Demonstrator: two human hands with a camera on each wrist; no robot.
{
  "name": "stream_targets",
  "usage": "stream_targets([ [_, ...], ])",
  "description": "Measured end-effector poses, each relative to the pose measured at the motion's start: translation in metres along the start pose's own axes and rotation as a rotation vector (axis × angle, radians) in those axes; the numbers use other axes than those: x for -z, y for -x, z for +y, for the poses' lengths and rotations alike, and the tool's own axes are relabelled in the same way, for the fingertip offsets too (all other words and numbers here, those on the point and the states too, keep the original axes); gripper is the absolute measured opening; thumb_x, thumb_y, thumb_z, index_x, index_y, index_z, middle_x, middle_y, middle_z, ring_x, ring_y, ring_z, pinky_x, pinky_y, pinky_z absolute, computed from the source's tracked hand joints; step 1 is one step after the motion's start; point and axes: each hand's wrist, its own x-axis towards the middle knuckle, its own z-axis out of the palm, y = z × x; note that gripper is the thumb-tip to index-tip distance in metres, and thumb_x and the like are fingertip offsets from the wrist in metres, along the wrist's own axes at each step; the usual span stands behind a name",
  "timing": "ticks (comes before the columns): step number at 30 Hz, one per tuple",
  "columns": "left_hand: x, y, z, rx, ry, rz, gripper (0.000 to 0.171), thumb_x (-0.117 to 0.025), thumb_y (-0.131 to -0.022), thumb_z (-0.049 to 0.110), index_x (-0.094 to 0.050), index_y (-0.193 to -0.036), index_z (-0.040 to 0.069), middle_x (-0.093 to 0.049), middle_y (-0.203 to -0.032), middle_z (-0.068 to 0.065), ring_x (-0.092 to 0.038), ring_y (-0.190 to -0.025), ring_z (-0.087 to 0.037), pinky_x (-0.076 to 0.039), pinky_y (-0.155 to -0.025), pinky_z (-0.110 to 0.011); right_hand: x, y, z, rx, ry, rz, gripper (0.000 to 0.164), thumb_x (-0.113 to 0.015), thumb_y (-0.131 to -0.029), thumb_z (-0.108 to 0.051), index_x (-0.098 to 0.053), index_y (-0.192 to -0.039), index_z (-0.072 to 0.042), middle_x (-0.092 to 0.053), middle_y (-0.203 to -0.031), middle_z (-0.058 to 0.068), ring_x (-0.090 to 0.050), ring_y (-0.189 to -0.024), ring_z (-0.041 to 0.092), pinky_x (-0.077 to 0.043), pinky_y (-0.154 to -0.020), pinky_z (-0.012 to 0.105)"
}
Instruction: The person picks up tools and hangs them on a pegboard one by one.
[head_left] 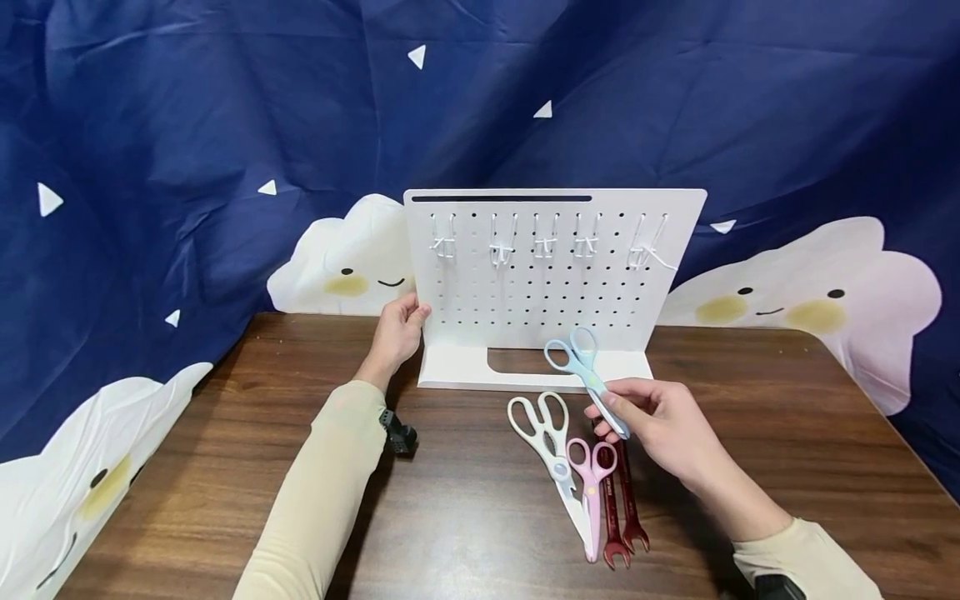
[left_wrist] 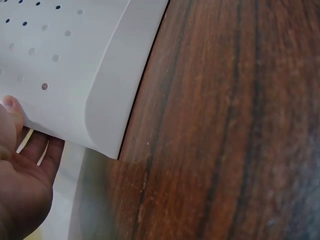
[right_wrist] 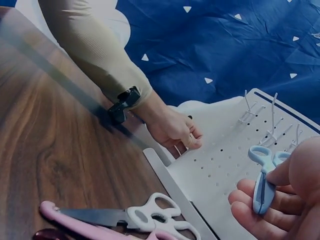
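A white pegboard [head_left: 555, 308] stands upright on its base at the back of the table, with several wire hooks [head_left: 543, 242] along its upper part. My left hand [head_left: 399, 332] grips the board's left edge, thumb on the front and fingers behind it, as the left wrist view shows. In my right hand [head_left: 663, 421] I pinch light blue scissors [head_left: 588, 379] by the blade end, handles pointing up toward the board. Below them on the table lie white scissors [head_left: 553, 454], pink scissors [head_left: 592, 492] and two dark red wrenches [head_left: 621, 508], side by side.
The brown wooden table [head_left: 465, 500] runs up to a dark blue curtain [head_left: 225, 125] with white clouds and triangles. A black wrist device [head_left: 397, 433] sits on my left forearm. The pegboard's base [head_left: 457, 367] has a rectangular cutout.
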Motion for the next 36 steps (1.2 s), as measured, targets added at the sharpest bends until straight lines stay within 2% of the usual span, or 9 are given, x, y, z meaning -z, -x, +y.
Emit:
stream_targets([
  [4, -0.001, 0.0, -0.001, 0.0, -0.003, 0.008, 0.024, -0.056, -0.112, 0.012, -0.072, -0.12, -0.006, -0.077, -0.112, -0.024, -0.056, -0.087, -0.013, -0.042, -0.072, -0.021, -0.005, -0.006, -0.003, 0.003, -0.013, -0.008, 0.031, -0.06, -0.109, -0.005, -0.064, -0.125, 0.022, -0.082, -0.091, -0.004, -0.077, -0.075, 0.01, -0.065, -0.068, 0.031],
  [9, -0.003, 0.0, -0.001, -0.006, 0.008, 0.019, 0.023, -0.057, -0.112, 0.011, -0.072, -0.117, -0.006, -0.076, -0.105, -0.022, -0.054, -0.081, -0.011, -0.041, -0.068, -0.021, -0.01, -0.015, -0.005, 0.019, -0.01, -0.02, 0.03, -0.06, -0.109, -0.005, -0.065, -0.124, 0.021, -0.082, -0.092, 0.002, -0.075, -0.074, 0.008, -0.064, -0.068, 0.029],
  [15, -0.003, 0.001, -0.001, 0.0, -0.006, 0.025, 0.024, -0.057, -0.112, 0.012, -0.072, -0.117, -0.005, -0.075, -0.098, -0.019, -0.049, -0.072, -0.01, -0.037, -0.062, -0.022, -0.014, -0.026, -0.008, 0.022, -0.05, -0.043, 0.029, -0.06, -0.11, -0.004, -0.064, -0.123, 0.022, -0.08, -0.091, -0.001, -0.074, -0.074, 0.008, -0.064, -0.067, 0.029],
  [21, -0.002, 0.002, 0.002, 0.005, -0.026, 0.025, 0.024, -0.057, -0.112, 0.013, -0.072, -0.118, -0.005, -0.077, -0.107, -0.023, -0.051, -0.075, -0.009, -0.038, -0.063, -0.022, -0.021, -0.035, -0.01, 0.006, -0.069, -0.067, 0.028, -0.06, -0.11, -0.005, -0.065, -0.123, 0.019, -0.079, -0.09, -0.003, -0.073, -0.074, 0.008, -0.064, -0.067, 0.029],
  [23, -0.002, 0.002, 0.002, 0.003, -0.024, 0.029, 0.024, -0.057, -0.112, 0.012, -0.072, -0.116, -0.006, -0.076, -0.104, -0.024, -0.05, -0.073, -0.009, -0.037, -0.062, -0.022, -0.023, -0.038, -0.011, 0.011, -0.057, -0.067, 0.027, -0.061, -0.11, -0.006, -0.067, -0.122, 0.018, -0.079, -0.089, -0.002, -0.073, -0.073, 0.009, -0.064, -0.068, 0.03],
  [25, -0.003, 0.002, 0.002, -0.004, -0.022, 0.036, 0.022, -0.058, -0.111, 0.011, -0.072, -0.115, -0.006, -0.076, -0.099, -0.022, -0.049, -0.07, -0.008, -0.037, -0.061, -0.021, -0.024, -0.041, -0.013, 0.018, -0.046, -0.061, 0.027, -0.061, -0.11, -0.007, -0.067, -0.122, 0.017, -0.08, -0.091, 0.002, -0.074, -0.073, 0.009, -0.064, -0.068, 0.03],
  [30, -0.006, 0.001, 0.0, -0.036, -0.008, 0.054, 0.021, -0.059, -0.11, 0.008, -0.072, -0.11, -0.008, -0.069, -0.085, -0.02, -0.044, -0.064, -0.007, -0.034, -0.057, -0.021, -0.028, -0.046, -0.016, 0.035, -0.03, -0.049, 0.027, -0.062, -0.109, -0.005, -0.067, -0.123, 0.017, -0.079, -0.097, 0.024, -0.075, -0.072, 0.011, -0.064, -0.068, 0.03],
  [32, -0.007, 0.001, -0.001, -0.046, -0.003, 0.061, 0.021, -0.059, -0.11, 0.008, -0.072, -0.109, -0.008, -0.066, -0.082, -0.021, -0.043, -0.063, -0.008, -0.033, -0.056, -0.021, -0.029, -0.049, -0.017, 0.036, -0.023, -0.054, 0.027, -0.062, -0.108, -0.005, -0.068, -0.124, 0.016, -0.079, -0.097, 0.022, -0.075, -0.072, 0.01, -0.063, -0.067, 0.03],
  [36, -0.006, 0.0, -0.003, -0.051, -0.006, 0.069, 0.021, -0.06, -0.11, 0.009, -0.071, -0.104, -0.008, -0.057, -0.071, -0.007, -0.042, -0.063, -0.009, -0.033, -0.056, -0.022, -0.031, -0.055, -0.019, 0.036, -0.033, -0.07, 0.025, -0.061, -0.109, -0.004, -0.069, -0.122, 0.016, -0.08, -0.093, 0.012, -0.073, -0.07, 0.008, -0.063, -0.066, 0.029],
])
